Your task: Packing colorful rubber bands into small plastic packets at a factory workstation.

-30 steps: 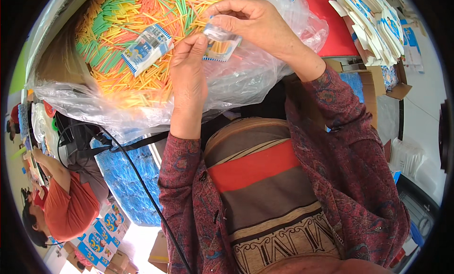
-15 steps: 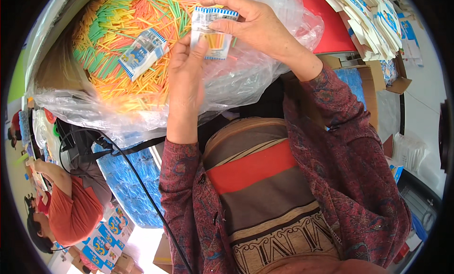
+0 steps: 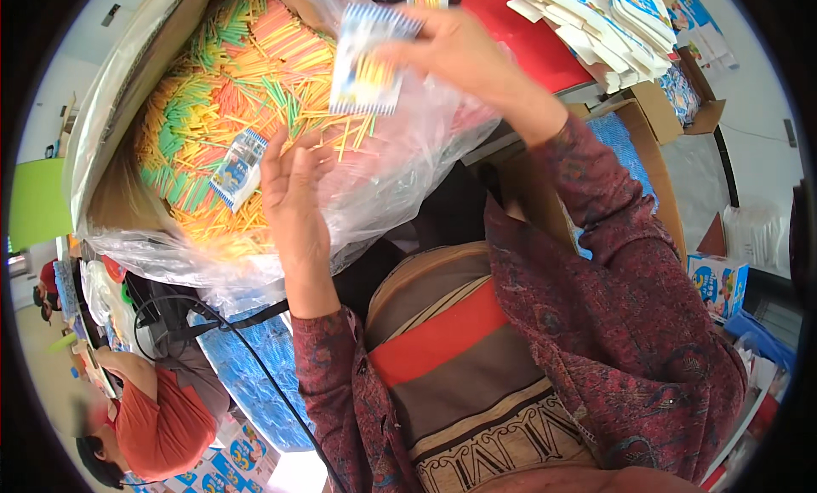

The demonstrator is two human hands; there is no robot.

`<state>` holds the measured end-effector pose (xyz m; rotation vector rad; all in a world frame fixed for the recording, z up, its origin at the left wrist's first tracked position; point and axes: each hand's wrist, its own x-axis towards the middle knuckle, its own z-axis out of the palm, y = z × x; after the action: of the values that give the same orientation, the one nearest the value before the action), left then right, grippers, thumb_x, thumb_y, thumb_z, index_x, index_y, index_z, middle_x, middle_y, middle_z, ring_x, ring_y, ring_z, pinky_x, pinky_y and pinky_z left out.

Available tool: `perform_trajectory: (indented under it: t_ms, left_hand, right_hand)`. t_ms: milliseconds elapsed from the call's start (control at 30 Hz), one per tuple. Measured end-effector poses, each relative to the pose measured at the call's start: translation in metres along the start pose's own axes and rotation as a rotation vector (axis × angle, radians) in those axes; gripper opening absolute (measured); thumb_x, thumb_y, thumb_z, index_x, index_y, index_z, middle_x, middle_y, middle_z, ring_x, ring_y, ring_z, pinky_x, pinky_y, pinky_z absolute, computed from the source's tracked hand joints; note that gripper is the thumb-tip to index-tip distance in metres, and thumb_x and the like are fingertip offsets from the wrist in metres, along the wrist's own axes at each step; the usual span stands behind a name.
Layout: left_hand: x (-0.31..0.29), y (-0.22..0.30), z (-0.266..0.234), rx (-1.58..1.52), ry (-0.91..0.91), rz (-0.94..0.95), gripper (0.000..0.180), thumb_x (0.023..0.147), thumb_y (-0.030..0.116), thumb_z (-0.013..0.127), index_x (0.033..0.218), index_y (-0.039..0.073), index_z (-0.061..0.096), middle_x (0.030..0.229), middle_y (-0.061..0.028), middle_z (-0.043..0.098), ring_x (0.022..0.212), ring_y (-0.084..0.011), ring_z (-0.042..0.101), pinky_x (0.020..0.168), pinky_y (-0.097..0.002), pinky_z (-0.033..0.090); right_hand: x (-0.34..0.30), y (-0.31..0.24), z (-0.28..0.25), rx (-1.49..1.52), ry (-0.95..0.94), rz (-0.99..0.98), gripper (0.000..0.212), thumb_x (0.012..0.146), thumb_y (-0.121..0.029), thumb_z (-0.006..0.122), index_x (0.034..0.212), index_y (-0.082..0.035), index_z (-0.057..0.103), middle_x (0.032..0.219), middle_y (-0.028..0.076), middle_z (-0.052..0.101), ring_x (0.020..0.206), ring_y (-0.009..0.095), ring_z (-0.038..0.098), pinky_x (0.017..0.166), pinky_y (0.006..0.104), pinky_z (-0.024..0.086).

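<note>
Here's the right hand [image 3: 464, 59] up high, thumb and fingers pinching a blue-edged packet [image 3: 366, 80] by its upper right part (a touch blurred, that one). Left hand [image 3: 294, 186] lower down, fingers loosely spread, nothing seen in its grasp, near a second packet [image 3: 238, 171] lying on the colored sticks [image 3: 230, 101]. Around them, crumpled clear plastic [image 3: 400, 182]; beyond, a red surface [image 3: 528, 50], stacked white cartons [image 3: 600, 37]; far left, a co-worker [image 3: 166, 425] in orange-red.
</note>
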<state>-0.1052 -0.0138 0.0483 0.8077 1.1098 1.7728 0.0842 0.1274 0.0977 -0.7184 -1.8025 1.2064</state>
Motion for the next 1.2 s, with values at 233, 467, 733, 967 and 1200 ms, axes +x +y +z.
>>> perform_trajectory:
  t_ms: [233,467,733,967,1200]
  left_hand:
    - [-0.003,0.014,-0.030,0.232,0.122,0.089,0.028,0.093,0.011,0.058,0.119,0.000,0.055,0.107,-0.0096,0.065,0.092,-0.0142,0.062,0.078,-0.0251,0.048]
    - [0.008,0.011,-0.075,0.529,0.317,0.182,0.024,0.091,0.014,0.062,0.111,0.001,0.062,0.103,-0.0083,0.066,0.093,-0.0159,0.062,0.077,-0.0263,0.047]
    - [0.053,0.007,-0.104,1.603,0.327,0.639,0.030,0.077,0.022,0.072,0.103,0.007,0.068,0.104,-0.0087,0.065,0.100,-0.0311,0.057,0.088,-0.0427,0.039]
    - [0.074,0.015,-0.104,1.771,0.349,0.411,0.027,0.075,0.029,0.073,0.097,0.014,0.069,0.105,-0.0060,0.062,0.103,-0.0324,0.052,0.090,-0.0496,0.033]
    - [0.082,0.012,-0.115,1.745,0.390,0.386,0.022,0.075,0.028,0.073,0.092,0.014,0.069,0.101,-0.0032,0.063,0.097,-0.0307,0.053,0.086,-0.0480,0.034]
  right_hand:
    - [0.075,0.064,-0.084,-0.539,0.205,-0.102,0.033,0.080,-0.017,0.069,0.108,-0.001,0.062,0.092,0.014,0.068,0.080,0.027,0.066,0.073,0.0339,0.051]
    - [0.079,0.079,-0.071,-0.961,0.237,-0.098,0.034,0.074,-0.018,0.071,0.104,-0.003,0.063,0.097,0.019,0.063,0.089,0.037,0.061,0.077,0.0421,0.049]
    - [0.046,0.022,-0.062,-0.633,0.389,-0.477,0.032,0.075,-0.009,0.066,0.105,-0.001,0.061,0.103,0.019,0.061,0.097,0.037,0.059,0.083,0.0436,0.048]
    - [-0.005,0.021,-0.027,-0.260,-0.068,-0.340,0.017,0.089,-0.003,0.058,0.105,0.000,0.065,0.108,0.007,0.065,0.097,0.014,0.061,0.085,0.0267,0.048]
    - [-0.009,0.023,0.023,-0.148,-0.304,-0.353,0.017,0.089,-0.005,0.059,0.105,0.001,0.065,0.102,0.008,0.066,0.095,0.017,0.063,0.084,0.0268,0.048]
